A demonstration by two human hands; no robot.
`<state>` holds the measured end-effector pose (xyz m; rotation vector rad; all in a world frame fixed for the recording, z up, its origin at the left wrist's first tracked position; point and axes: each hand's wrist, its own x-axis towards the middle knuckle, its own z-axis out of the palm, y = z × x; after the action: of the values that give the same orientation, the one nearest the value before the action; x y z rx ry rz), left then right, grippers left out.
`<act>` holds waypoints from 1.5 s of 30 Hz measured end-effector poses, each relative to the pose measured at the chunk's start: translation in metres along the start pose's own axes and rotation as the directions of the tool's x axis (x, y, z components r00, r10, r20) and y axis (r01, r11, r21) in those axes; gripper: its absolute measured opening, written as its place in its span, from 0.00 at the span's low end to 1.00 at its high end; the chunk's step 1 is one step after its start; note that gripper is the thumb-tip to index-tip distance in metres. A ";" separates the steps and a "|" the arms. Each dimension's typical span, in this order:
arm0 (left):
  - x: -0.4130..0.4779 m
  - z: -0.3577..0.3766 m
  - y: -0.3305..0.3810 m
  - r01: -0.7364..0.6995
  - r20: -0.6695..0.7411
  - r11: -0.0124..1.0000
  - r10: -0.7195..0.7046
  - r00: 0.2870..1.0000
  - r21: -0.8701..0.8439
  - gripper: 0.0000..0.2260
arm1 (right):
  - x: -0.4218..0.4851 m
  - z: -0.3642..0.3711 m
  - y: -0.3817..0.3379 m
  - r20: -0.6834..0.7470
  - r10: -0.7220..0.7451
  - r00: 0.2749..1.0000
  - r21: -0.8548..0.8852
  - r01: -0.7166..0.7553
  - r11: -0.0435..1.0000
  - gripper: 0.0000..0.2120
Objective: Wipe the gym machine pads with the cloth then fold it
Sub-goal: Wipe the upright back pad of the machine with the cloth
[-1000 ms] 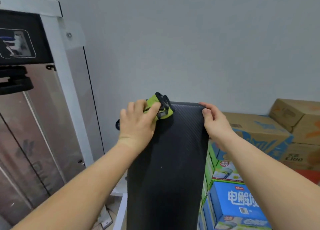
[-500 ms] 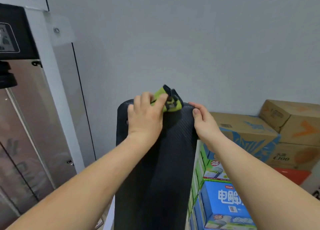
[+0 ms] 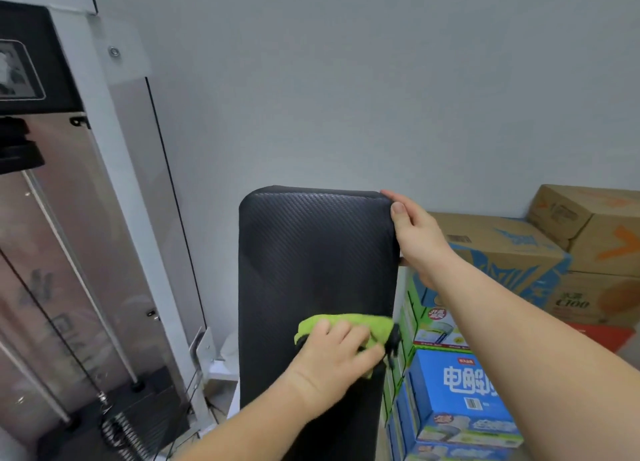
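A tall black textured back pad [image 3: 311,252] of the gym machine stands upright in front of me. My left hand [image 3: 332,360] presses a crumpled bright green cloth [image 3: 349,323] with a dark trim against the pad's lower right part. The cloth bunches out above and beside my fingers. My right hand [image 3: 419,238] grips the pad's top right corner, thumb on the front face and fingers behind the edge.
The machine's white frame [image 3: 114,200] with a clear guard panel, cables and weight stack stands at the left. Cardboard boxes [image 3: 588,238] and blue and green cartons [image 3: 464,391] are stacked at the right, close to the pad. A grey wall is behind.
My left hand has slid the cloth from the pad's top edge down to its lower right part. My right hand has stayed on the top right corner.
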<state>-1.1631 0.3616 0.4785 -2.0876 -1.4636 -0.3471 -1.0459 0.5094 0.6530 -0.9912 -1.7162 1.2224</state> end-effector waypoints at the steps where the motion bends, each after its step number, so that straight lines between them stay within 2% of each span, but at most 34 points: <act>1: -0.009 -0.008 -0.011 -0.097 0.062 0.994 0.094 0.994 0.049 0.22 | -0.002 0.002 -0.001 -0.014 -0.007 1.000 -0.016 0.007 1.000 0.16; 2: -0.010 -0.019 -0.026 -0.139 0.072 0.986 0.132 0.989 0.096 0.21 | -0.004 0.003 -0.003 -0.027 -0.022 0.999 -0.035 0.021 0.999 0.16; 3: -0.004 -0.035 -0.042 -0.109 0.016 0.985 0.108 0.994 0.130 0.21 | -0.006 0.005 -0.003 -0.035 -0.041 0.999 -0.051 0.039 0.998 0.16; 5: 0.022 -0.069 -0.084 0.145 -0.196 0.981 -0.118 0.973 0.130 0.20 | -0.009 0.008 -0.002 -0.042 -0.075 0.996 -0.074 0.071 0.995 0.16; 8: 0.057 -0.106 -0.136 0.520 -0.403 0.854 -0.473 0.783 0.008 0.22 | -0.009 0.009 -0.001 -0.068 -0.104 0.992 -0.117 0.096 0.989 0.18; 10: 0.061 -0.103 -0.129 0.629 -0.390 0.776 -0.596 0.702 -0.054 0.27 | -0.009 0.009 -0.001 -0.062 -0.113 0.992 -0.134 0.104 0.986 0.18; 12: 0.049 -0.083 -0.097 0.663 -0.331 0.744 -0.649 0.685 -0.086 0.31 | -0.007 0.006 0.000 -0.055 -0.109 0.993 -0.133 0.101 0.986 0.18; 14: 0.022 -0.057 -0.063 0.662 -0.252 0.738 -0.671 0.697 -0.135 0.34 | -0.007 0.007 0.000 -0.052 -0.112 0.992 -0.134 0.104 0.985 0.18; 16: -0.015 -0.034 -0.039 0.618 -0.153 0.773 -0.634 0.758 -0.141 0.35 | -0.009 0.010 -0.001 -0.072 -0.123 0.990 -0.140 0.112 0.984 0.18; 18: -0.046 -0.026 -0.030 0.497 -0.037 0.862 -0.503 0.864 -0.100 0.37 | -0.010 0.014 0.000 -0.087 -0.123 0.989 -0.136 0.110 0.985 0.18; 20: -0.051 -0.043 -0.041 0.402 -0.007 0.910 -0.405 0.915 -0.099 0.36 | -0.015 0.014 0.001 -0.073 -0.115 0.991 -0.137 0.104 0.985 0.18; 21: -0.041 -0.059 -0.054 0.420 -0.046 0.901 -0.427 0.903 -0.111 0.35 | -0.017 0.014 0.001 -0.065 -0.111 0.992 -0.138 0.101 0.985 0.18; 22: -0.025 -0.078 -0.071 0.477 -0.122 0.870 -0.491 0.863 -0.129 0.34 | -0.019 0.013 0.002 -0.058 -0.110 0.992 -0.139 0.101 0.985 0.19; 24: 0.016 -0.122 -0.112 0.624 -0.288 0.762 -0.645 0.708 -0.172 0.30 | -0.019 0.012 0.000 -0.051 -0.108 0.993 -0.130 0.101 0.986 0.18; 25: 0.034 -0.140 -0.132 0.671 -0.316 0.723 -0.683 0.658 -0.166 0.29 | -0.019 0.013 -0.001 -0.052 -0.104 0.993 -0.123 0.097 0.988 0.18; 27: 0.061 -0.155 -0.164 0.717 -0.261 0.688 -0.717 0.646 -0.113 0.25 | -0.018 0.013 -0.005 -0.046 -0.094 0.995 -0.109 0.089 0.990 0.18; 29: 0.078 -0.151 -0.175 0.750 -0.082 0.657 -0.754 0.652 -0.075 0.21 | -0.017 0.013 -0.006 -0.036 -0.087 0.996 -0.106 0.082 0.991 0.18; 31: 0.091 -0.144 -0.170 0.771 -0.014 0.636 -0.772 0.636 -0.028 0.17 | -0.016 0.010 -0.005 -0.026 -0.089 0.996 -0.100 0.086 0.991 0.18; 34: 0.119 -0.141 -0.160 0.735 -0.052 0.670 -0.734 0.677 0.104 0.15 | -0.010 0.007 -0.004 0.000 -0.091 0.996 -0.096 0.091 0.991 0.20; 37: 0.163 -0.138 -0.134 0.670 0.022 0.740 -0.672 0.740 0.062 0.15 | -0.004 0.006 0.001 -0.015 -0.084 0.996 -0.110 0.082 0.991 0.19; 40: 0.203 -0.128 -0.090 0.522 0.099 0.853 -0.520 0.848 0.007 0.18 | 0.000 0.007 0.005 -0.021 -0.017 1.000 -0.163 0.013 0.987 0.09; 42: 0.209 -0.124 -0.076 0.395 0.113 0.919 -0.394 0.912 0.014 0.21 | 0.001 0.006 0.007 -0.020 0.060 0.998 -0.181 -0.063 0.982 0.07; 43: 0.202 -0.124 -0.079 0.350 0.096 0.937 -0.348 0.932 0.003 0.23 | 0.000 0.006 0.006 -0.033 0.065 0.997 -0.186 -0.071 0.980 0.07; 45: 0.175 -0.126 -0.099 0.312 -0.008 0.950 -0.312 0.950 0.005 0.25 | -0.001 0.006 0.003 -0.052 0.020 0.998 -0.199 -0.030 0.980 0.13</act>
<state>-1.1769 0.4492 0.6989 -1.8445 -1.7918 -0.4683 -1.0509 0.5072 0.6482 -1.1550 -1.8179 1.0471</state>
